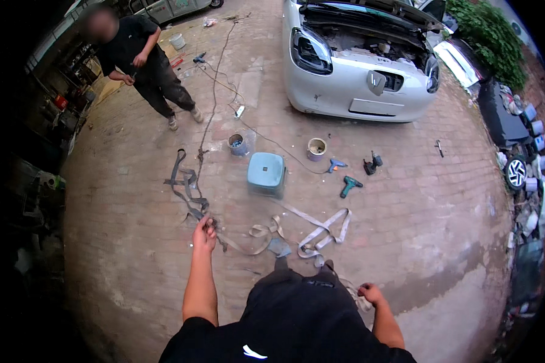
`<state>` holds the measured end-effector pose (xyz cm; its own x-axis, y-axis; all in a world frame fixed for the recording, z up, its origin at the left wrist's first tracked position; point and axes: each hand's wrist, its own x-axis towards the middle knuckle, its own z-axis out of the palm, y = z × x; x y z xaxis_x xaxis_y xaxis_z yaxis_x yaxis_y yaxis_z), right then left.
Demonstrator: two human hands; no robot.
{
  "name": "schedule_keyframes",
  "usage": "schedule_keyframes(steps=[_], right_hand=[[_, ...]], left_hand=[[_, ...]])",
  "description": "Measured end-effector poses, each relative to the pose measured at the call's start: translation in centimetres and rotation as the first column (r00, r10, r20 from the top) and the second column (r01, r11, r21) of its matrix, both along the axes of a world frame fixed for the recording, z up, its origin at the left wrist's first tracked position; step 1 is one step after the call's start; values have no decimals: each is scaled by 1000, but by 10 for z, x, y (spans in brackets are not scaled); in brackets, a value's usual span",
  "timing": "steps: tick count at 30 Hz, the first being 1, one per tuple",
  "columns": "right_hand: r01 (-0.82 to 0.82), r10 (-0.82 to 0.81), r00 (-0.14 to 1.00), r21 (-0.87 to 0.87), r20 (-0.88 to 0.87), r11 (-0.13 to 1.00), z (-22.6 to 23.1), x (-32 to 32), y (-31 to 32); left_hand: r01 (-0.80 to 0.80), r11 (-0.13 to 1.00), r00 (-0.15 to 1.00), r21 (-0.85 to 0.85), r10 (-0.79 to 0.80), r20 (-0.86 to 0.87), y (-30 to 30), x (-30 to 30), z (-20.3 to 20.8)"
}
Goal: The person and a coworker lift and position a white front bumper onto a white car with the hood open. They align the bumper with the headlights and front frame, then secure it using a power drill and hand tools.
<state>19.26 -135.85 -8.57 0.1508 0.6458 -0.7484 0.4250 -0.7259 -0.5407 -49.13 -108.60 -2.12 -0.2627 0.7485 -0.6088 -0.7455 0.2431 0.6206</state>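
- My left hand [204, 233] is closed around one end of a grey webbing strap [266, 232], held out over the brick floor [406, 230].
- My right hand [369, 294] sits low by my hip, fingers curled on pale strap — the grip itself I cannot tell clearly.
- The strap lies in loops ahead of my feet, its long axis running 9 to 3 o'clock.
- A second, darker strap [184, 184] trails off toward 11.
- One blue stool [266, 174] at 12, two small buckets [238, 144] beside it, three power tools [349, 186] toward 1 — one white car [357, 66] beyond.
- One person [142, 63] stands at 11.
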Motion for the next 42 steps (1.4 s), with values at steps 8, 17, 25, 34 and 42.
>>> schedule_keyframes(steps=[8,17,25,34,42], right_hand=[[296,-282,955,204,-96,933,13,6,42],[368,-365,929,43,-69,929,7,-2,-17],[330,-330,944,25,-10,944,-3,16,-37],[241,-239,971,114,-26,964,28,3,33],[89,-92,995,98,26,991,42,-10,53]], left_hand=[[-41,974,999,222,43,-4,112,12,85],[-235,923,972,305,230,52,142,8,168],[-245,922,968,299,252,17,150,-25,189],[-286,897,956,337,293,32,135,-51,211],[-286,897,957,338,288,45,113,-71,225]])
